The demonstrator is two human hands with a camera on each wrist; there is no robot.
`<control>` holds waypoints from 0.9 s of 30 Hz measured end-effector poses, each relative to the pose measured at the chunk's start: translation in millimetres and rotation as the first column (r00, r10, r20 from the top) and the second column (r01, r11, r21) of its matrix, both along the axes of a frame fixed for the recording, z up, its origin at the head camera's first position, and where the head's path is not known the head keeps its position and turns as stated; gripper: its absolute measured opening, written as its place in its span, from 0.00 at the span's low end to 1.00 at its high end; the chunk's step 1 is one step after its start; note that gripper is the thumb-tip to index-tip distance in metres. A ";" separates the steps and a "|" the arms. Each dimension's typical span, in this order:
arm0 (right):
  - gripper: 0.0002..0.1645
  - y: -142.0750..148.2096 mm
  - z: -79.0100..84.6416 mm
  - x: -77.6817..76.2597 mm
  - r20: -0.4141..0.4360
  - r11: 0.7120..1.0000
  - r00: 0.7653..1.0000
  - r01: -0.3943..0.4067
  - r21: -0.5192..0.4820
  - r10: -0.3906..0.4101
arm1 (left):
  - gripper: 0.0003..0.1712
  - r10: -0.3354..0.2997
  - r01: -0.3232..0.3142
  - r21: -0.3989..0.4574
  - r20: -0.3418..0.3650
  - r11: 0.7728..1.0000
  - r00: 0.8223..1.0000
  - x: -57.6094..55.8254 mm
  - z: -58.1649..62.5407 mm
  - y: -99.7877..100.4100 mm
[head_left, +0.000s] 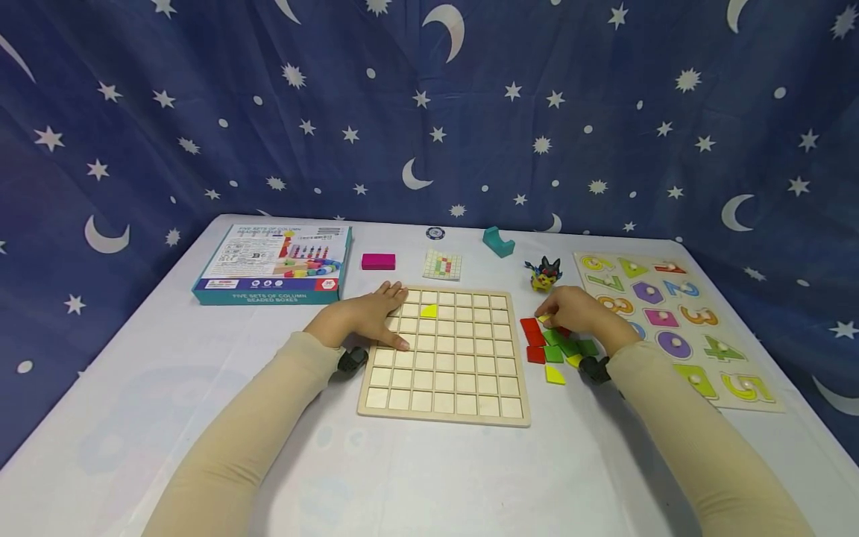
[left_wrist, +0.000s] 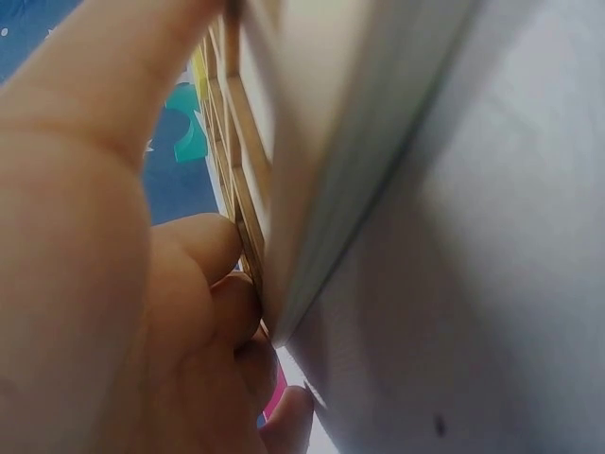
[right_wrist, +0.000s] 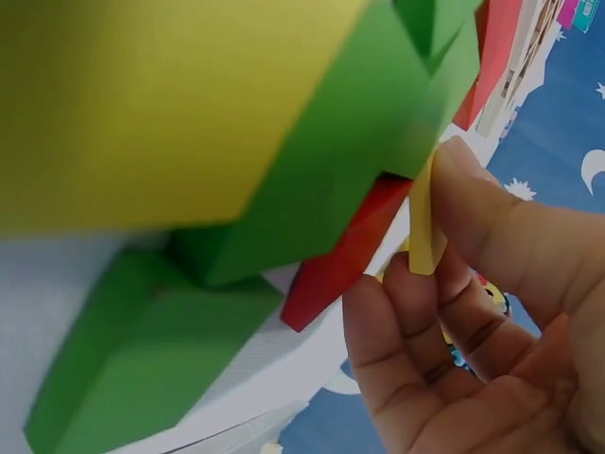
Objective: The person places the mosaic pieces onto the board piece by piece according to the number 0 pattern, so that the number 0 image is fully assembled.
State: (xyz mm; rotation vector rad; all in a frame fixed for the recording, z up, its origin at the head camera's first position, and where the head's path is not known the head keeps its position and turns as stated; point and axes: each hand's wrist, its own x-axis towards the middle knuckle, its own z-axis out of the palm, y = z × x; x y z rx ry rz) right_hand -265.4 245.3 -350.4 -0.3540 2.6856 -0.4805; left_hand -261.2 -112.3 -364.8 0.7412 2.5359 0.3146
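At tabletop centre: grid board (head_left: 444,381), one yellow piece (head_left: 429,312) near its far edge.
Left hand (head_left: 365,315): laid over the board's left edge; thumb and fingers apart, nothing gripped.
Right hand (head_left: 582,313): thumb and fingertips clamped on a yellow tile (right_wrist: 425,227), beyond the board's right edge, beside loose tiles (head_left: 553,354).
Pinch, judged: best lifted straight up, clear of the neighbouring red tile (right_wrist: 352,251); light left-hand pressure should steady the board.

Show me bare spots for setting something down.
Free: the white table in front of the grid board, between both sleeves; also between the box and left sleeve. Crowded: right of the board, with tiles, right hand and number puzzle.
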 end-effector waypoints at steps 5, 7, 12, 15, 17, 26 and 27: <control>0.08 -0.9 3.7 1.9 -0.018 1.000 1.000 0.003 0.021 -0.003 | 0.64 0.001 -0.001 0.001 0.002 1.000 1.000 -0.6 -0.8 -1.2; 0.06 -1.1 4.4 2.1 -0.029 1.000 1.000 0.009 0.029 -0.008 | 0.64 0.000 0.000 0.001 0.002 1.000 1.000 -0.7 -1.4 -1.6; 0.05 -1.0 7.4 1.3 -0.059 0.999 0.998 0.039 0.024 -0.038 | 0.64 0.009 -0.009 0.000 0.008 1.000 1.000 -0.3 -1.0 -1.8; 0.05 -1.6 9.6 -0.5 -0.076 0.998 0.995 0.057 0.000 -0.057 | 0.64 0.011 -0.011 0.003 0.006 1.000 1.000 0.1 -0.1 -1.7; 0.06 -3.0 10.2 -2.3 -0.087 0.998 0.994 0.068 -0.018 -0.069 | 0.64 0.011 -0.011 0.006 0.003 1.000 1.000 0.2 0.4 -1.6; 0.08 -40.8 4.6 -5.5 -0.101 0.982 0.994 0.011 -0.191 -0.031 | 0.63 0.013 -0.013 0.014 0.013 1.000 1.000 1.0 0.8 -1.3; 0.08 -46.9 4.0 -5.7 -0.099 0.980 0.995 0.000 -0.200 -0.021 | 0.63 0.010 -0.010 0.014 0.012 1.000 1.000 1.2 0.6 -1.4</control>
